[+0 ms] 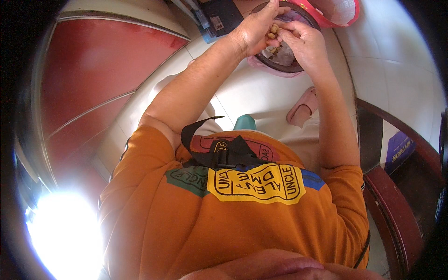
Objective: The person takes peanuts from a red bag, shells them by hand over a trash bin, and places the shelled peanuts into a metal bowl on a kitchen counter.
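Several small tan pieces point(273, 31), which look like peanuts, lie in the fingers and palm of my left hand point(253, 33). From the other side my right hand point(309, 43) meets them, its thumb and forefinger pinched at the pieces. Both hands are over a round dark-rimmed waste bin point(280, 68) lined with a pink plastic bag point(257, 64). Crumpled white waste point(285, 56) and some tan bits show inside the bin. My fingers hide part of its opening and some of the pieces.
A red bag point(350, 14) stands behind the bin at the right. Left of it are a dark flat box point(222, 17) and a red cabinet front point(105, 59). A pink slipper point(304, 105) and a teal object point(245, 122) are nearer my body. Dark red wooden furniture point(393, 210) stands at my right.
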### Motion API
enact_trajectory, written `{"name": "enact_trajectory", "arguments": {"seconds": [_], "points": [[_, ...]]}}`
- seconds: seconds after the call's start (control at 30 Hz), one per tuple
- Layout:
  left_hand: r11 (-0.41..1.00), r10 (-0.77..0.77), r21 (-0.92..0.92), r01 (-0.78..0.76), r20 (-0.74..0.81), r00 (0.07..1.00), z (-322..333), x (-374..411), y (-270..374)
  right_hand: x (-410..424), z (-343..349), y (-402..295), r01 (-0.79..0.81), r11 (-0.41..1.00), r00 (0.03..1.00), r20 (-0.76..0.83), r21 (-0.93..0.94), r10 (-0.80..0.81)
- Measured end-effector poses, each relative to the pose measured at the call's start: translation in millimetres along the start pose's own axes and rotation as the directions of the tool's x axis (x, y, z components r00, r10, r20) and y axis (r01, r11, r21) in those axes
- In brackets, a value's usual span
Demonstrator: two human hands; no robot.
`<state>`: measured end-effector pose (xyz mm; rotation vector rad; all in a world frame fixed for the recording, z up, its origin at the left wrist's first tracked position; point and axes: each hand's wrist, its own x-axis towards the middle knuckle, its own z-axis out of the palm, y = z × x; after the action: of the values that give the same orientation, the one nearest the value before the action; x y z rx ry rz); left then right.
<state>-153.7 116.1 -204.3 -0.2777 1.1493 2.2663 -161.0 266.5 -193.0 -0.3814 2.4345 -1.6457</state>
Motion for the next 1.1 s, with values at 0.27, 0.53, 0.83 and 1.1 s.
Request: {"name": "enact_trajectory", "arguments": {"seconds": [0.27, 0.53, 0.83, 1.1], "points": [[0.978, 0.074, -0.194, -0.079, -0.035, 0.997, 7.2, 0.7, 15.4, -1.5, -3.6, -18.8, 0.018, 0.986, 0.989, -0.149, 0.166, 0.007], [0.968, 0.093, -0.245, -0.049, 0.172, 0.981, -5.0, 7.6, 5.9, -6.5, -6.1, -30.5, 0.115, 0.993, 0.956, -0.266, -0.031, -0.120], [0.975, 0.191, -0.129, -0.180, 0.077, 0.979, 5.2, -4.0, 17.1, -2.6, -17.6, -29.8, -0.036, 0.952, 0.988, -0.135, 0.303, 0.080], [0.974, 0.161, -0.196, -0.116, 0.228, 0.960, 2.7, -1.3, 15.5, -3.2, -11.8, -25.3, 0.207, 0.957, 0.964, -0.208, 0.201, -0.165]]}}
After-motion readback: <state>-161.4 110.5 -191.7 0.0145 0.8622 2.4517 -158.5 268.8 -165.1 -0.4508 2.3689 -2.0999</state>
